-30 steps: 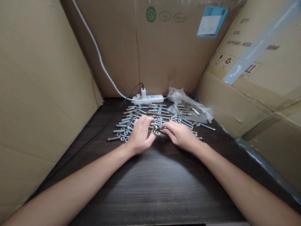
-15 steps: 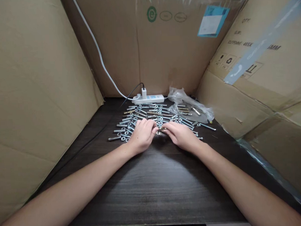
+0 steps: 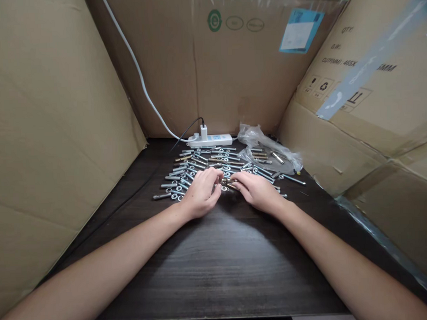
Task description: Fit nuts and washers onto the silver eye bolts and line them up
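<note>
My left hand is at the near edge of the hardware, its thumb and forefinger apart with nothing visible between them. Opposite it, my right hand pinches a small brass-coloured bolt, partly covered by the fingers. Just below the gap between my hands lie a few loose washers. Around and beyond both hands spread silvery bolts, metal sleeves, nuts and washers in rough rows. A longer brass-coloured bolt lies farther back among them.
A white power strip with a plugged-in adapter stands behind the hardware. To its right is a clear plastic bag with metal pieces in it. Cardboard walls enclose the dark table on three sides. A black cable runs along the left.
My left thumb and forefinger have parted and drawn slightly away from the brass-coloured bolt. More of that bolt shows at my right fingertips. The spread hardware looks unchanged.
</note>
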Demonstrator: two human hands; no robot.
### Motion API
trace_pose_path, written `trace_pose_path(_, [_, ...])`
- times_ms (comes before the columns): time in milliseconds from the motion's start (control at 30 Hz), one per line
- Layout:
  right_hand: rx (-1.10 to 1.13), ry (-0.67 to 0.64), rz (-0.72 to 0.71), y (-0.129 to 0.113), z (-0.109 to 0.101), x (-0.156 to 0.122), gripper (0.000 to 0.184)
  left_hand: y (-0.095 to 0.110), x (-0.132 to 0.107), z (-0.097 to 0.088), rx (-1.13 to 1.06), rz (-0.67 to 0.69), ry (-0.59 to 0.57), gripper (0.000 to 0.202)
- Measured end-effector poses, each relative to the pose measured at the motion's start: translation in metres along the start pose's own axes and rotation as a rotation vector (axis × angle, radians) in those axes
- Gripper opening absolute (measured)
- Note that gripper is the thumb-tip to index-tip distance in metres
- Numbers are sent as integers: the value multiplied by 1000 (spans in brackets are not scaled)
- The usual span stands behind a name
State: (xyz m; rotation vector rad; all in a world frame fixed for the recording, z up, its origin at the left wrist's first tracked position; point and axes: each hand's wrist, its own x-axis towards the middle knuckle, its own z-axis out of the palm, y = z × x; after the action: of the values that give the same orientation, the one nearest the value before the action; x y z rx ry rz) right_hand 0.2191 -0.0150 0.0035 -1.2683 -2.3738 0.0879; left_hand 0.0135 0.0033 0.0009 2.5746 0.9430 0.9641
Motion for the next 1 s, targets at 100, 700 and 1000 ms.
trace_pose_path(100, [3, 12, 4, 1, 0, 0, 15, -1, 1, 1, 1, -6, 6, 14])
trace_pose_path(700, [3, 4, -14, 0, -1, 0, 14, -4, 4, 6, 6, -54, 8, 7])
trace_pose_path(1000, [20, 6, -14, -2, -3, 1, 15, -4, 3, 3, -16, 37, -35, 17])
